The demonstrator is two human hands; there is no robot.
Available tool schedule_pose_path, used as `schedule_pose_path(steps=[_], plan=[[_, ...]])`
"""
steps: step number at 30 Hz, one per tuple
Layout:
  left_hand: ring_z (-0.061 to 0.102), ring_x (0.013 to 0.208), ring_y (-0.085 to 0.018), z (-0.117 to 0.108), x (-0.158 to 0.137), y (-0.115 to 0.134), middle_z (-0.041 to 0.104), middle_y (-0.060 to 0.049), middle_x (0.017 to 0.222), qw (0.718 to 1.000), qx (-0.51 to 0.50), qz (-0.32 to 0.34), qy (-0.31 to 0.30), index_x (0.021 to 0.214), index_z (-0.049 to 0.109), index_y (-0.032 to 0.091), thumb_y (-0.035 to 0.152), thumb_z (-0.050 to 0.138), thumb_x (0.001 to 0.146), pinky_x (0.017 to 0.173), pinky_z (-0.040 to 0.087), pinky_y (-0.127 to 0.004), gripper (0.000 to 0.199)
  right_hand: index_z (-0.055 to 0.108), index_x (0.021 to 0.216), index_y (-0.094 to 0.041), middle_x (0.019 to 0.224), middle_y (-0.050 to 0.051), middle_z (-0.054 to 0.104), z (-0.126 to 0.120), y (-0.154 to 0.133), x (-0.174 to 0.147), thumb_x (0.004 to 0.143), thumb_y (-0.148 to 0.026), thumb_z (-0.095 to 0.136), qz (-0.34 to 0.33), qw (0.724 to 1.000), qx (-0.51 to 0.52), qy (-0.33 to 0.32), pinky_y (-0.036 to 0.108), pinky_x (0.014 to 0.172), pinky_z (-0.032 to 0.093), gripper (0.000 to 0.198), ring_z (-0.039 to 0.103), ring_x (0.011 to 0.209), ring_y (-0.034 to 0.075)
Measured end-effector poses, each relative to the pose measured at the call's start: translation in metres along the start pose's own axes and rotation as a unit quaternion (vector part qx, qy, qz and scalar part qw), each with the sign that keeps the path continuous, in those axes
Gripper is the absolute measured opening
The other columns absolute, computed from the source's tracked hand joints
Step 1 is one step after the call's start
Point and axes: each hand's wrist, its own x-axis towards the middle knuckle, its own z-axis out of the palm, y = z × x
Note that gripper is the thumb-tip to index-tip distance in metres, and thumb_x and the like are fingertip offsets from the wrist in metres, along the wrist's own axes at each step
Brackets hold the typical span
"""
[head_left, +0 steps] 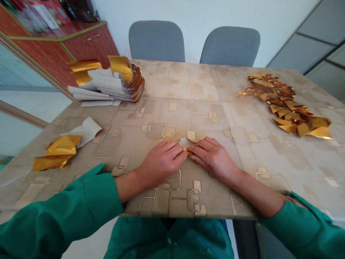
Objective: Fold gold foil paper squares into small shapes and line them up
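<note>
Both hands meet near the table's front edge around a small sheet of gold foil paper. Its pale back shows just beyond the fingertips, and most of it is hidden under the fingers. My left hand is closed on the paper's left side. From the other side my right hand pinches it, with the thumb tucked below. To the left lie loose gold foil sheets, creased, with a white-backed piece beside them.
A thick stack of gold foil paper curls up at the back left. Several folded gold pieces form a row on the right. Two grey chairs stand behind the patterned tablecloth. A red-brown cabinet is at the far left.
</note>
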Motion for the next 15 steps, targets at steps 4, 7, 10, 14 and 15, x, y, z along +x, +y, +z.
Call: schedule_pose_path(steps=[4,7,10,14,15], plan=[[0.053,0.074,-0.019,0.005,-0.001,-0.001,0.062,-0.005,0.081,1.0,-0.001,-0.023,-0.01,0.092,0.066,0.013,0.014,0.045,0.1,0.066,0.043,-0.031,0.022,0.068,0.112,-0.016,0.095,0.009,0.068,-0.005,0.002,-0.001,0.1,-0.037,0.05,-0.02,1.0,-0.01,-0.005,0.036,0.079,0.043,0.029,0.056,0.089,0.021],[0.054,0.074,-0.017,0.008,-0.004,0.001,0.063,-0.004,0.083,0.999,-0.024,-0.028,0.006,0.092,0.066,0.014,0.015,0.048,0.099,0.066,0.044,-0.03,0.019,0.065,0.115,-0.015,0.1,0.01,0.067,-0.009,0.004,-0.004,0.098,-0.031,0.055,-0.033,0.999,0.002,-0.01,0.036,0.081,0.043,0.026,0.056,0.093,0.022],[0.055,0.075,-0.015,0.01,-0.007,0.005,0.063,-0.003,0.085,0.997,-0.062,-0.04,0.018,0.094,0.065,0.015,0.016,0.048,0.1,0.067,0.044,-0.028,0.019,0.068,0.104,-0.017,0.094,0.007,0.067,-0.008,0.006,-0.007,0.099,-0.023,0.05,-0.04,0.999,0.013,-0.008,0.035,0.081,0.043,0.02,0.056,0.092,0.021],[0.056,0.081,-0.015,0.009,-0.009,0.01,0.061,-0.004,0.09,0.993,-0.074,-0.085,0.028,0.09,0.065,0.016,0.019,0.047,0.101,0.073,0.048,-0.028,0.022,0.07,0.099,-0.019,0.092,0.006,0.066,-0.004,0.006,-0.009,0.101,-0.023,0.047,-0.052,0.998,0.036,-0.01,0.033,0.08,0.045,0.023,0.056,0.089,0.019],[0.057,0.083,-0.016,0.008,-0.009,0.01,0.061,-0.005,0.092,0.993,-0.068,-0.089,0.03,0.089,0.065,0.016,0.02,0.047,0.101,0.074,0.049,-0.028,0.022,0.069,0.1,-0.018,0.093,0.007,0.066,-0.004,0.006,-0.009,0.101,-0.023,0.047,-0.053,0.998,0.039,-0.012,0.033,0.08,0.045,0.023,0.056,0.089,0.018]])
